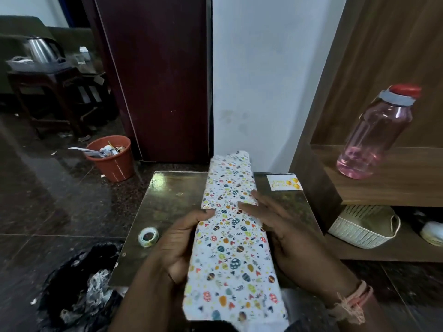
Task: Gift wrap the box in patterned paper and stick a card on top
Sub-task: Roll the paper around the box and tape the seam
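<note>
Over the counter [167, 200], the left hand [178, 245] grips the wrapped box [230, 236]; the right hand [282, 226] presses flat fingers on its paper.

Patterned paper [230, 238] lay wrapped lengthwise around box on low table [167, 197] | left hand [178, 243] gripped its left edge | right hand [279, 224] pressed fingers flat on top | tape roll [148, 236] left of hands | card [284, 182] at far right corner

A white wall [259, 80] stands by a dark red door [155, 75]. The dark floor [48, 200] shines.
</note>
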`<state>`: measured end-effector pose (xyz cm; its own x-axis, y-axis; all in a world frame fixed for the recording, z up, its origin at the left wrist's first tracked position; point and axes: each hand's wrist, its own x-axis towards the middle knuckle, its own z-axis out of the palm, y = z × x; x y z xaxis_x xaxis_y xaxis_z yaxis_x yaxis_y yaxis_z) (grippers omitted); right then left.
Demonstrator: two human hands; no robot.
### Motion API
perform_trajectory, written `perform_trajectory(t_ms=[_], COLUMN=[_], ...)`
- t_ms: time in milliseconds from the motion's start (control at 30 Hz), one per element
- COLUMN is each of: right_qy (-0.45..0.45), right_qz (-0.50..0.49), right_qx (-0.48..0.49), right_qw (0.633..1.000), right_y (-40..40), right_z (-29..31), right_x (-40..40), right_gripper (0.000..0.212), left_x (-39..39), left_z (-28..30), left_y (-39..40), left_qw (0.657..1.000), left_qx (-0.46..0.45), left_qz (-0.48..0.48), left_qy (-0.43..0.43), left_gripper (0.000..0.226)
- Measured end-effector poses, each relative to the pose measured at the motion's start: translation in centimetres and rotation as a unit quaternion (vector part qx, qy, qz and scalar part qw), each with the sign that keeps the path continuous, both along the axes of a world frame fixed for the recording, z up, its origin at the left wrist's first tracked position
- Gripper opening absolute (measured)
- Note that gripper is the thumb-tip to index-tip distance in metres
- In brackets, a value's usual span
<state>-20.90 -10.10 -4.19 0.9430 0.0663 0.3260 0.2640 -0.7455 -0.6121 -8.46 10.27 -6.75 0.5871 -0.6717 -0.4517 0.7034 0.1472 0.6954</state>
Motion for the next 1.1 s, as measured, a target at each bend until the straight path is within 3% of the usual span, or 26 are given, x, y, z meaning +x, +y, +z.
perform_trajectory(t_ms=[100, 200, 300, 467, 600, 733, 867, 1000, 1100], right_qy=[0.053, 0.131, 0.167, 0.172, 0.155, 0.156, 0.152, 0.172, 0.186], right_qz=[0.015, -0.073, -0.142, -0.147, -0.215, -0.235, -0.259, -0.26, -0.261], right_qx=[0.191, 0.328, 0.343, 0.381, 0.331, 0.301, 0.26, 0.311, 0.37], right_qw=[0.98, 0.933, 0.914, 0.896, 0.905, 0.911, 0.918, 0.898, 0.872], right_y=[-0.3, -0.7, -0.9, 0.1, 0.4, 0.7, 0.5, -0.3, -0.6], right_z=[-0.6, -1.7, -1.7, -1.9, -2.9, -3.6, -3.8, -3.9, -4.7], right_x=[0.1, 0.4, 0.5, 0.7, 1.1, 1.1, 1.1, 1.1, 1.5], right_gripper=[0.054, 0.039, 0.024, 0.027, 0.02, 0.02, 0.022, 0.031, 0.036], left_x=[-0.8, -0.4, -1.2, -2.2, -2.6, -2.2, -2.3, -2.7, -2.8], left_z=[-0.2, -1.2, -1.3, -1.8, -2.4, -3.8, -3.8, -4.0, -4.0], left_y=[-0.9, -1.9, -3.1, -5.2, -5.8, -5.5, -5.4, -5.7, -5.7], left_qw=[0.999, 0.998, 0.992, 0.943, 0.893, 0.838, 0.795, 0.719, 0.692], left_qx=[-0.036, -0.023, 0.016, 0.113, 0.206, 0.305, 0.375, 0.428, 0.427], left_qz=[0.001, 0.06, 0.122, 0.195, 0.154, 0.103, 0.055, 0.104, 0.109], left_qy=[0.012, -0.001, -0.04, -0.246, -0.37, -0.44, -0.473, -0.538, -0.572], left_gripper=[0.059, 0.058, 0.059, 0.076, 0.109, 0.088, 0.084, 0.069, 0.042])
